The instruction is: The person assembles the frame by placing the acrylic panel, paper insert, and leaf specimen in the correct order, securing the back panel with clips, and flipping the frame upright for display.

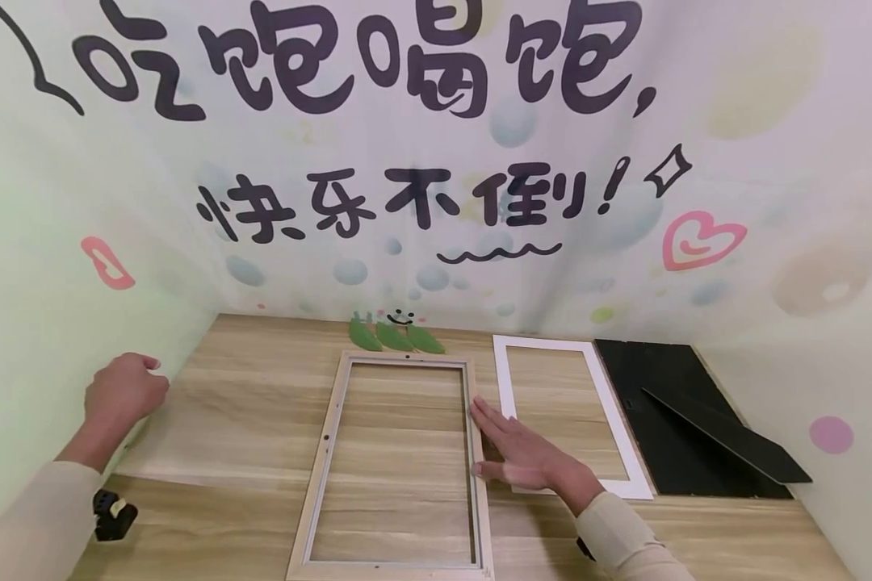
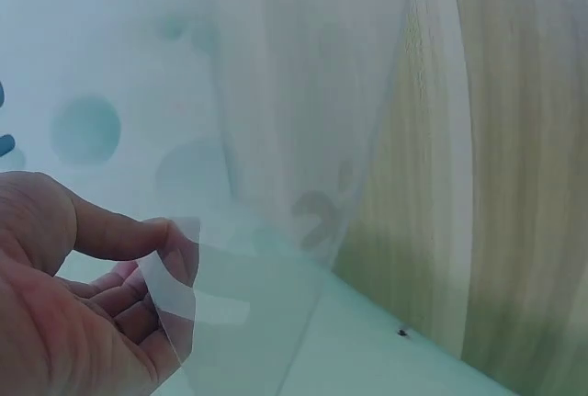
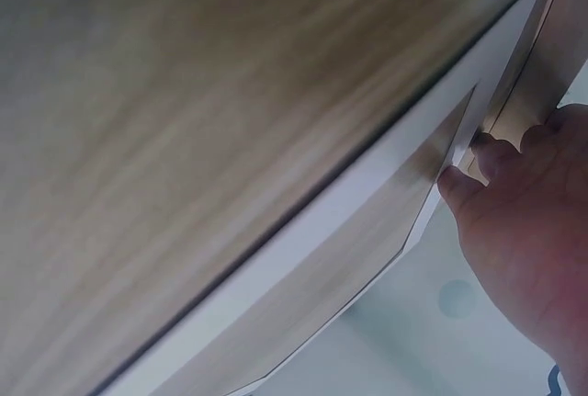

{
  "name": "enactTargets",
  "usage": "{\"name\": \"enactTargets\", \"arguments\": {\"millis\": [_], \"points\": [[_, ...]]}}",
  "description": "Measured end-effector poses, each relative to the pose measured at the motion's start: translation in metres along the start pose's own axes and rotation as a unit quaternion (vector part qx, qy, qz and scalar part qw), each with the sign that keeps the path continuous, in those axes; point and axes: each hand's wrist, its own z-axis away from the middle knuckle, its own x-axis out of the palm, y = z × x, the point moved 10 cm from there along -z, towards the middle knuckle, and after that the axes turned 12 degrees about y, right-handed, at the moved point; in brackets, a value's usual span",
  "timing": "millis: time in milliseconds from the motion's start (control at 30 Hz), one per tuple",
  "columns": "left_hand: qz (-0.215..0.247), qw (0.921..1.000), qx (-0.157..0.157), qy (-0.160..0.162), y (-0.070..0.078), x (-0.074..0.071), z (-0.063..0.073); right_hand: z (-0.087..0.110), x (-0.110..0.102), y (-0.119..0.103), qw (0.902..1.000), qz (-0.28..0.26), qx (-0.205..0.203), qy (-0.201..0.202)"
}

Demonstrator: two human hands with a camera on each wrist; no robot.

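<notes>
A pale wooden picture frame, bare in its middle, lies on the table in the head view. My right hand rests along its right bar with the fingers extended, also near the white mat. In the left wrist view my left hand pinches the edge of a clear, thin sheet between thumb and fingers. That hand is raised at the table's left side; the sheet hardly shows in the head view. The right wrist view has my right hand with its fingertips at the wood.
Right of the frame lies a white mat with a cut-out window. Beside it is a black backing board with a raised easel leg. A printed cloth stands around the wood-grain table, with green paper-like leaves at the back.
</notes>
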Motion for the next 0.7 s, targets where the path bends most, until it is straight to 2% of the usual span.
{"name": "enactTargets", "arguments": {"millis": [100, 233, 367, 467, 567, 700], "points": [[0.012, 0.9999, -0.002, -0.011, -0.0006, -0.0011, -0.0001, -0.0005, 0.0009, -0.0001, 1.0000, 0.000, -0.001, -0.002], [0.066, 0.9970, -0.022, -0.035, -0.0023, -0.0001, 0.0000, -0.0005, 0.0005, 0.0000, 1.0000, 0.001, -0.003, -0.001], [0.144, 0.9869, -0.048, -0.056, -0.0036, 0.0037, 0.0022, -0.0006, 0.0007, 0.0009, 1.0000, 0.001, -0.004, 0.001], [0.192, 0.9777, -0.062, -0.059, -0.0040, 0.0049, 0.0042, -0.0010, 0.0015, 0.0022, 1.0000, -0.001, -0.002, 0.000], [0.220, 0.9712, -0.070, -0.057, -0.0055, 0.0046, 0.0049, -0.0013, 0.0020, 0.0029, 1.0000, -0.001, 0.002, -0.002], [0.233, 0.9681, -0.075, -0.052, -0.0049, 0.0010, 0.0055, -0.0010, 0.0008, 0.0020, 1.0000, -0.003, -0.002, 0.001]]}}
